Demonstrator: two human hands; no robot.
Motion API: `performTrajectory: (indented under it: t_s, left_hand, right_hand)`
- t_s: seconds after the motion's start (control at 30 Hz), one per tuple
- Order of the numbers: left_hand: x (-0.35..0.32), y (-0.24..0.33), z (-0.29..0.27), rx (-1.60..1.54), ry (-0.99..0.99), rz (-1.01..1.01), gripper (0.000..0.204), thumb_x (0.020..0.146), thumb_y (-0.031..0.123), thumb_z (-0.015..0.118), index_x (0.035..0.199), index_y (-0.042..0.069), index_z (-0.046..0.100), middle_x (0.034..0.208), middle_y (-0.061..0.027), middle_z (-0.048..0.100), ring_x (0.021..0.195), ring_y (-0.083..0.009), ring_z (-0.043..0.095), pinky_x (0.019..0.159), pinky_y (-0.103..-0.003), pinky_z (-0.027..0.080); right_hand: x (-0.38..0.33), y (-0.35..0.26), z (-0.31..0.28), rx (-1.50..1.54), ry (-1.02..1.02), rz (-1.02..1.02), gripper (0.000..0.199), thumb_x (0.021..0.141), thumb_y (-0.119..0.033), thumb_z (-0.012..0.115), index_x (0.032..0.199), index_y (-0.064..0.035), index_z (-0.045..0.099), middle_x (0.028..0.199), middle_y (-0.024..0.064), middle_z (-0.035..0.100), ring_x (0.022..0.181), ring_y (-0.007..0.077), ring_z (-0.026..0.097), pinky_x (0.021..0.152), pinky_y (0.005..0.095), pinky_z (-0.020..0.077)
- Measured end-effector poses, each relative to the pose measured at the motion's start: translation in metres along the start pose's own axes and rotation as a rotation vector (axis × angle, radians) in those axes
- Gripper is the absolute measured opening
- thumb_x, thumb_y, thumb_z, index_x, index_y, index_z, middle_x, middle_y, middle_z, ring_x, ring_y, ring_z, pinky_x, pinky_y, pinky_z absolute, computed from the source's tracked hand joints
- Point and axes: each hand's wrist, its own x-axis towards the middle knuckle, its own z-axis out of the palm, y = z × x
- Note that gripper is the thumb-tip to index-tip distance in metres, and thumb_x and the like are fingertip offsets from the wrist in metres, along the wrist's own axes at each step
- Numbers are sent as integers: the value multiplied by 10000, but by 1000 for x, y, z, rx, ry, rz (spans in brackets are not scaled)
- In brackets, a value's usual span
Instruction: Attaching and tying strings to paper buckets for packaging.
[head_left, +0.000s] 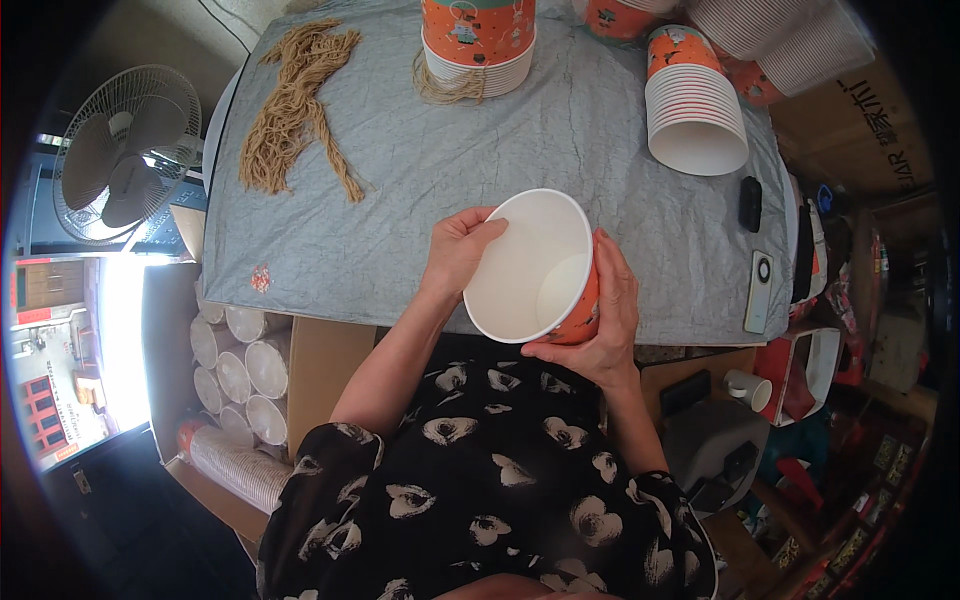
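A paper bucket [530, 265], white inside and orange printed outside, is tilted between my hands above the table's near edge, its mouth facing me. My left hand [462, 250] pinches the left side of its rim, thumb over the inner wall. Around the right side and base wraps my right hand [608, 315], fingers along the orange wall. The bucket looks empty inside. Farther off, a stack of orange and white buckets [478, 50] stands with a loop of twine [440, 85] at its base. A bundle of brown twine strands [295, 120] lies at the far left.
A nested bucket stack [690, 110] lies on its side at the far right, near more wrapped stacks [765, 35]. A black object [750, 205] and a phone [759, 290] rest at the right edge. Left are a fan [125, 155] and a carton [335, 360] beside wrapped stacks.
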Motion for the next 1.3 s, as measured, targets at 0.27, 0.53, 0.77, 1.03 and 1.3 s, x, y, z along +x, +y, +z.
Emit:
performTrajectory:
  t_s: [0.27, 0.53, 0.77, 1.03, 1.3]
  left_hand:
    - [2, -3, -3, 12, 14, -45, 158, 922, 86, 674, 1020, -30, 720, 879, -84, 736, 695, -108, 675, 611, -248, 541]
    - [-4, 0, -1, 27, -47, 27, 168, 943, 73, 641, 1057, -39, 693, 867, -84, 737, 685, -104, 674, 600, -245, 535]
    - [5, -3, -4, 199, -29, 13, 157, 938, 93, 638, 1022, -38, 664, 803, -67, 716, 642, -94, 651, 581, -245, 522]
    - [-4, 4, -10, -24, -132, -109, 259, 989, 190, 593, 1063, -49, 660, 937, -106, 724, 788, -140, 684, 692, -286, 555]
    - [-18, 29, -76, -383, -176, -171, 399, 1074, 239, 453, 1264, -91, 572, 1319, -257, 618, 1225, -333, 622, 1082, -408, 505]
  right_hand:
    - [2, 0, 1, -25, -29, -1, 1311, 546, -634, 906, 1511, 50, 342, 1526, 253, 419, 1373, 415, 459, 1127, 504, 366]
    - [-4, -4, 1, -31, 17, 13, 1308, 558, -652, 894, 1507, 59, 343, 1510, 266, 429, 1367, 418, 463, 1124, 507, 372]
    - [-4, -2, 1, -40, 15, -13, 1288, 577, -664, 881, 1496, 70, 354, 1498, 274, 440, 1366, 415, 464, 1122, 506, 376]
    - [-3, -4, -1, 3, 32, 72, 1317, 562, -531, 953, 1529, 65, 285, 1513, 255, 416, 1349, 393, 489, 1124, 479, 391]
    - [-44, 20, 17, 520, 213, 320, 1464, 552, -421, 1003, 1567, 68, 69, 1514, 248, 360, 1345, 343, 489, 1114, 463, 432]
